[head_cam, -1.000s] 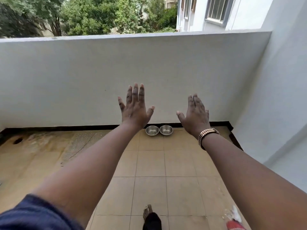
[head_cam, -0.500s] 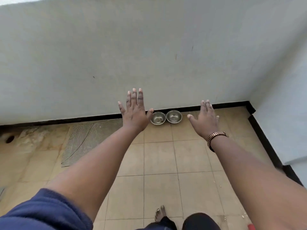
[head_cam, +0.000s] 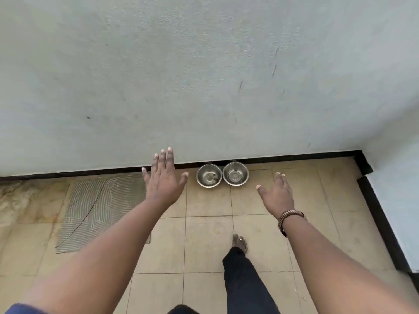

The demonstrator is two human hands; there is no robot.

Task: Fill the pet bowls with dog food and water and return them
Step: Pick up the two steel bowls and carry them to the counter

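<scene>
Two small steel pet bowls stand side by side on the tiled floor against the wall's black skirting: the left bowl and the right bowl. Both look empty. My left hand is stretched out to the left of the bowls, fingers spread, holding nothing. My right hand, with a metal watch band on the wrist, reaches out to the right of them, also open and empty. Neither hand touches a bowl.
A pale plastered balcony wall rises behind the bowls, and a side wall closes the right. A patch of combed tile adhesive marks the floor at left. My bare foot steps forward below the bowls.
The view has tilted down and moved closer to the bowls; trees and buildings have left the frame. Both hands have lowered towards the floor on either side of the bowls.
</scene>
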